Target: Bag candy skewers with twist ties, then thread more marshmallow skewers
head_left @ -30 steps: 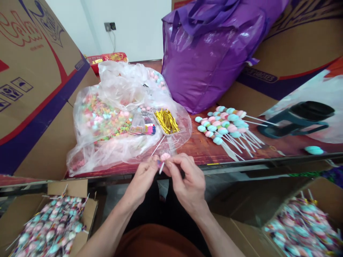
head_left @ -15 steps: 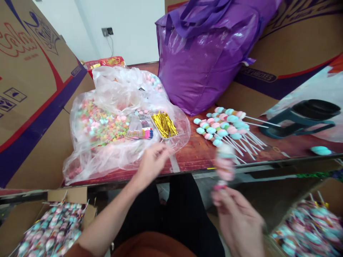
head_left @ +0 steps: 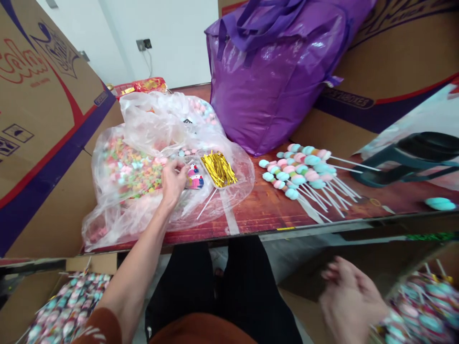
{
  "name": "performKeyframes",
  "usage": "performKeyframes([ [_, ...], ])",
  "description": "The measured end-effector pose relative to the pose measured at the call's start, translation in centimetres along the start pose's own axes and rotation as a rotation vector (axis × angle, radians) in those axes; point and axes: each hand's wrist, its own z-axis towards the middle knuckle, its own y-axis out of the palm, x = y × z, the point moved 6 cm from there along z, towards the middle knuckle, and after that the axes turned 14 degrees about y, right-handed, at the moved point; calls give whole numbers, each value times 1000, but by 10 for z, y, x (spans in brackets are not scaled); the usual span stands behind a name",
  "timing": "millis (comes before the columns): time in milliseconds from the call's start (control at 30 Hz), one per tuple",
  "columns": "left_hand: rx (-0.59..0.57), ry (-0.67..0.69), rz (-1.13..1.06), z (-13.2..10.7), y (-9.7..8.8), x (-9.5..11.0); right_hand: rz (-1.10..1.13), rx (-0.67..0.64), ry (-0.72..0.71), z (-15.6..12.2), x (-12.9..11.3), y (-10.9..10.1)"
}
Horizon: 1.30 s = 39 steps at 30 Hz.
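My left hand [head_left: 175, 180] reaches over the clear plastic sheeting, its thumb and fingers pinched at the clear end of small printed plastic bags [head_left: 195, 180]. Whether one bag or several is between the fingertips is hidden. My right hand [head_left: 349, 296] is low at the right, blurred, with fingers curled closed; I see nothing in them. Close to the left hand lie gold twist ties [head_left: 219, 169] in a small tray, two white sticks [head_left: 207, 204] and a bag of small colourful candies [head_left: 134, 167]. Marshmallow skewers [head_left: 297, 169] lie piled on the table, sticks toward the front right.
A purple bag [head_left: 272, 81] stands behind, between large cardboard boxes [head_left: 43, 119]. At the right are a dark teal mug [head_left: 405, 157] and a loose blue marshmallow [head_left: 440, 204]. Boxes of marshmallow skewers sit below the table edge, at left [head_left: 71, 306] and right [head_left: 426, 306].
My left hand has moved left and away from me, onto the small bags. My right hand has moved right and down; the marshmallow skewer it held is no longer seen in it.
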Motion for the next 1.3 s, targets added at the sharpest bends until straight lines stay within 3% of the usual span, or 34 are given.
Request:
performKeyframes([
  [33, 37, -3, -92, -8, -5, 7, -38, -25, -39, -23, -6, 20],
  [100, 64, -25, -272, -30, -10, 22, -173, -277, -88, -72, -20, 73],
  [200, 53, -98, -453, -75, -9, 41, -147, -749, 91, -144, -28, 148],
  [267, 61, -152, -529, -106, -7, 47, -53, -950, 248, -180, -25, 182],
  [333, 134, -208, -585, -133, -10, 48, 38, -977, 337, -197, -19, 199],
  [400, 180, -329, -659, -155, -11, 43, 74, -924, 338, -201, -15, 203],
  [500, 36, -633, -915, -178, -1, 38, 9, -920, 270, -201, -17, 194],
  [533, -5, -718, -1022, -180, 2, 39, -27, -948, 240, -202, -21, 191],
  [600, 27, -815, -1187, -177, 3, 41, -95, -1008, 163, -203, -31, 184],
  [733, 169, -807, -1254, -161, 1, 44, -156, -991, 30, -202, -47, 175],
  [900, 305, -697, -1134, -159, 1, 47, -181, -891, -9, -191, -44, 173],
  [1033, 229, -765, -1119, -159, 6, 45, -229, -931, -36, -183, -39, 170],
  [1133, 216, -788, -1096, -153, 7, 43, -355, -968, -193, -172, -42, 169],
  [1200, 257, -739, -1072, -147, 6, 42, -442, -910, -342, -156, -52, 169],
  [1300, 322, -702, -1035, -139, 5, 39, -596, -663, -546, -110, -77, 171],
])
